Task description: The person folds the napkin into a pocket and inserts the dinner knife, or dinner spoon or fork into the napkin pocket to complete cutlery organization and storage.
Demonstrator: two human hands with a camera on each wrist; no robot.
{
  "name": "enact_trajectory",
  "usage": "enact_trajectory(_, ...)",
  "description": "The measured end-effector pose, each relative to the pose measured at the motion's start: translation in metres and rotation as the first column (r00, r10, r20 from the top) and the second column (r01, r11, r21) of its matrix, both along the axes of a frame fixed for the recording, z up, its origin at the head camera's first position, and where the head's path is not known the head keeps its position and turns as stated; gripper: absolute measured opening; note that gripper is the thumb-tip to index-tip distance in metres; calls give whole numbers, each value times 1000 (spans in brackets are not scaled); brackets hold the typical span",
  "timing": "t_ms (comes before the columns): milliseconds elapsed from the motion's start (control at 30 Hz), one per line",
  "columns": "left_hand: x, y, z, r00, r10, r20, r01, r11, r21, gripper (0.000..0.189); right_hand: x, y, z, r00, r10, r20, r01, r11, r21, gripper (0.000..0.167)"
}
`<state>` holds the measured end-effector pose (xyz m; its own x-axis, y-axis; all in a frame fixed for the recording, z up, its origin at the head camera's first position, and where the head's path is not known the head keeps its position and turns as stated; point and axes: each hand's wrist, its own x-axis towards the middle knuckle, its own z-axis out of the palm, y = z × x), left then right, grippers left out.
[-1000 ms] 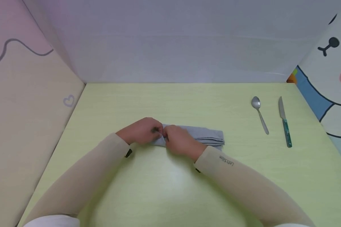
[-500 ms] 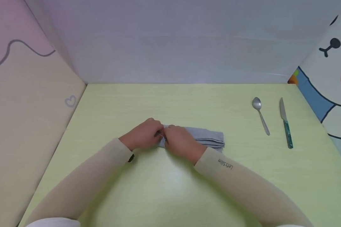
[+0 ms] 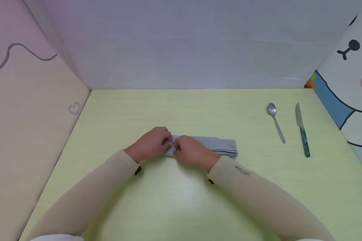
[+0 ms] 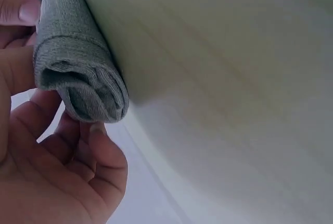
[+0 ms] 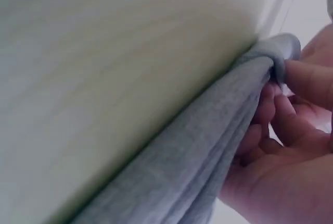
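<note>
A grey cloth [image 3: 220, 144], folded into a long strip, lies across the middle of the table, its layered edges showing at the right end. At its left end my left hand [image 3: 152, 142] holds the cloth between thumb and fingers. In the left wrist view, that end of the cloth [image 4: 78, 52] is rolled into a thick coil. My right hand [image 3: 193, 150] is close beside the left and pinches the cloth's upper layer. The right wrist view shows its thumb over a bunched fold [image 5: 283, 52]. A thin pale line shows between the two hands' fingertips in the head view.
A metal spoon [image 3: 272, 110] lies at the back right of the pale yellow-green table [image 3: 169, 207]. To its right is a knife [image 3: 303, 137] with a green handle. Walls [image 3: 181, 63] stand along the back and both sides.
Both hands stay at the cloth's left part. My left hand shifts slightly right, then back left. The loose lower layer at the cloth's right end shows less now.
</note>
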<state>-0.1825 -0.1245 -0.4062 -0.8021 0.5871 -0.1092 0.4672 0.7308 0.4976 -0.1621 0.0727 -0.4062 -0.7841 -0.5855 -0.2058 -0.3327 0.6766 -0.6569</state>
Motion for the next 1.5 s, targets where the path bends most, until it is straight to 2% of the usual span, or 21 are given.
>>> enact_trajectory(67, 4, 2, -1, 997, -17, -74, 14, 999, -29, 8, 1, 1, 2, 1000, -6, 12, 6, 1000, 1, 19)
enact_trajectory(133, 10, 3, -1, 986, -43, -161, 34, 998, -55, 7, 3, 4, 6, 1000, -5, 9, 5, 1000, 24, 14)
enact_trajectory(267, 24, 5, 4, 939, -81, -335, 54, 995, -89, 15, 9, 19, 19, 999, -21, -49, 27, 991, 131, 20)
enact_trajectory(333, 30, 5, 8, 919, -57, -390, 25, 996, -87, 19, 11, 31, 27, 996, -52, -79, 67, 979, 193, 18)
enact_trajectory(400, 36, 2, 13, 911, -10, -412, -22, 997, -72, 20, 10, 47, 33, 991, -89, -101, 111, 965, 238, 20)
enact_trajectory(433, 38, 0, 16, 912, 12, -410, -42, 997, -65, 20, 9, 56, 35, 989, -102, -108, 127, 960, 250, 22)
enact_trajectory(533, 43, -6, 20, 926, 66, -370, -95, 994, -60, 17, 6, 79, 35, 983, -116, -139, 151, 949, 276, 26)
enact_trajectory(667, 46, -6, 17, 948, 62, -312, -98, 990, -99, 15, 6, 88, 26, 976, -10, -218, 70, 960, 272, 25)
enact_trajectory(733, 46, -3, 17, 952, 47, -303, -84, 990, -113, 15, 10, 81, 20, 955, 72, -288, 9, 963, 270, 22)
enact_trajectory(833, 45, 0, 18, 962, 53, -268, -88, 989, -119, 15, 17, 61, 13, 909, 167, -383, -55, 957, 286, 17)
enact_trajectory(900, 44, 1, 19, 973, 111, -204, -138, 983, -125, 16, 20, 45, 10, 879, 202, -431, -75, 953, 293, 13)
enact_trajectory(967, 44, 0, 21, 975, 195, -103, -208, 969, -136, 17, 21, 32, 8, 861, 223, -458, -82, 948, 308, 9)
enact_trajectory(1000, 44, -1, 21, 970, 240, -48, -244, 959, -143, 19, 21, 26, 7, 855, 229, -466, -81, 945, 316, 7)
enact_trajectory(1067, 43, -3, 19, 947, 315, 63, -303, 941, -152, 20, 19, 15, 5, 847, 234, -478, -72, 940, 333, 4)
enact_trajectory(1133, 43, -6, 16, 929, 341, 145, -322, 936, -141, 19, 16, 7, 4, 843, 241, -481, -64, 933, 354, 5)
enact_trajectory(1200, 42, -7, 13, 916, 350, 196, -332, 936, -119, 17, 14, 2, 4, 845, 245, -475, -65, 930, 363, 6)
enact_trajectory(1333, 39, -9, 7, 906, 360, 222, -348, 933, -90, 13, 10, -3, 1, 858, 240, -455, -77, 935, 347, 8)
enact_trajectory(1500, 36, -13, 2, 877, 404, 261, -394, 914, -92, 15, 6, -10, -2, 878, 223, -423, -84, 943, 323, 14)
